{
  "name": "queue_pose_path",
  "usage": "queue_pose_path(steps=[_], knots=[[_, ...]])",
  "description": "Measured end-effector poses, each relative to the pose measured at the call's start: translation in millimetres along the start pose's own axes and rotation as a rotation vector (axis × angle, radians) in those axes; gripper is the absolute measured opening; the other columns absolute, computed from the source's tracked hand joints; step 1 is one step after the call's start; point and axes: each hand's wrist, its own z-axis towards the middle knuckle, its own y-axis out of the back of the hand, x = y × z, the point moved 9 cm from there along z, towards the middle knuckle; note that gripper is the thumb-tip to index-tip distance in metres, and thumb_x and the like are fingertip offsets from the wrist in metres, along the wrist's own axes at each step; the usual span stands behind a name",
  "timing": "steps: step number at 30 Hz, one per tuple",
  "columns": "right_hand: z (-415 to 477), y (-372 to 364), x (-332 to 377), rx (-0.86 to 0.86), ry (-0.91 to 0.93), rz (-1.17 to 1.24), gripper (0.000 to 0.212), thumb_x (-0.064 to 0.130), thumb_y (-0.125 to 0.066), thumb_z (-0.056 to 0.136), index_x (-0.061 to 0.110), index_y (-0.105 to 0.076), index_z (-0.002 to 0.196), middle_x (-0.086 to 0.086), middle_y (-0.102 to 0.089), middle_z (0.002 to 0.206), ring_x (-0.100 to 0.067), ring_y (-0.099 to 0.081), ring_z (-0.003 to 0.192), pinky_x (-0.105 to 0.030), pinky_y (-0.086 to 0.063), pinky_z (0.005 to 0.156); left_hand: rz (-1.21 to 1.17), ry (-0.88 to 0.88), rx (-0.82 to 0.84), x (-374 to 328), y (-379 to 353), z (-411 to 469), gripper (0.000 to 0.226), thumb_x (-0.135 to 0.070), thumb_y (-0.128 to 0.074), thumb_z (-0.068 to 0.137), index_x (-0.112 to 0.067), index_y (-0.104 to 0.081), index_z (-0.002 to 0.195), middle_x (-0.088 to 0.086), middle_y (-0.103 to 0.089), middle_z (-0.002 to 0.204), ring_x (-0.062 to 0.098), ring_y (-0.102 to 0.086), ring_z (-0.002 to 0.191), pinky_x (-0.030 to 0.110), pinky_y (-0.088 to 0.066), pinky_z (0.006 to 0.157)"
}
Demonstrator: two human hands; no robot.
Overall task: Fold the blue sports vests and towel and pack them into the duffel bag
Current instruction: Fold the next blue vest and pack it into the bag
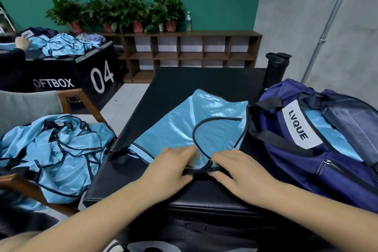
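At the near edge of the bench (204, 84), the fingers (184, 152) of the left hand (169, 170) curl down onto the dark-trimmed shoulder straps of a blue vest (184, 127) and seem to pinch them together. The fingers (223, 154) of the right hand (243, 172) bend over the same straps from the other side, tips tucked at the trim. Gathering both straps at one spot likely lines the layers up, so the slippery fabric stays square for the next fold. The vest lies flat, spread away from the person, its right edge just beside the duffel bag (290, 170). That bag stands open on the right, within easy reach, with a folded blue piece (327, 133) showing inside. Unfolded vests (55, 153) lie heaped on a chair (67, 96) to the left, probably as the supply. No towel can be picked out.
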Motion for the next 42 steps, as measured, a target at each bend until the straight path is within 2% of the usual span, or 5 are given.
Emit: queue_pose_path(steps=[5,12,28,37,42], knots=[[-2.1,6.0,-10.9,-0.003,-0.047,0.025,0.024,0.047,-0.056,0.107,0.030,-0.046,0.093,0.018,-0.045,0.080,-0.011,-0.043,0.078,-0.010,-0.032,0.082,0.079,0.086,-0.044,41.1,18.8,-3.1,0.037,-0.011,-0.066,0.075,-0.032,-0.053,0.102,-0.020,-0.059,0.092,0.006,-0.058,0.089,0.038,-0.049,0.086],[-3.3,23.3,-19.1,-0.042,-0.085,0.053,0.034,0.045,-0.058,0.107,0.041,-0.030,0.087,0.023,-0.050,0.089,-0.004,-0.046,0.081,-0.022,-0.035,0.069,0.223,0.212,-0.125,84.1,57.1,-12.8,0.031,-0.012,-0.070,0.074,-0.035,-0.053,0.086,-0.014,-0.054,0.080,0.016,-0.059,0.083,0.043,-0.051,0.076],[-8.8,47.8,-60.7,-0.088,-0.317,0.380,0.029,0.038,-0.064,0.102,0.014,-0.049,0.098,-0.007,-0.050,0.069,-0.019,-0.037,0.061,-0.036,-0.035,0.060,-0.020,0.317,-0.107,92.8,115.7,-25.9,0.019,-0.011,-0.070,0.085,-0.025,-0.058,0.081,-0.005,-0.063,0.072,0.012,-0.057,0.066,0.025,-0.045,0.062],[-10.5,40.0,-81.7,-0.085,-0.503,0.746,0.035,0.044,-0.068,0.092,0.017,-0.069,0.114,-0.023,-0.074,0.106,-0.048,-0.069,0.104,-0.064,-0.052,0.098,-0.386,0.433,0.153,89.6,109.2,-35.5,0.005,-0.015,-0.070,0.098,-0.014,-0.067,0.095,0.022,-0.061,0.085,0.018,-0.050,0.070,0.033,-0.038,0.066],[-0.9,36.0,-89.2,-0.123,-0.588,0.796,0.011,0.029,-0.068,0.100,0.020,-0.074,0.103,-0.005,-0.080,0.102,-0.029,-0.077,0.098,-0.055,-0.056,0.098,-0.533,0.538,0.053,112.7,97.6,-14.3,0.008,-0.004,-0.073,0.095,-0.006,-0.065,0.096,0.005,-0.069,0.080,0.011,-0.062,0.071,0.021,-0.052,0.064]])
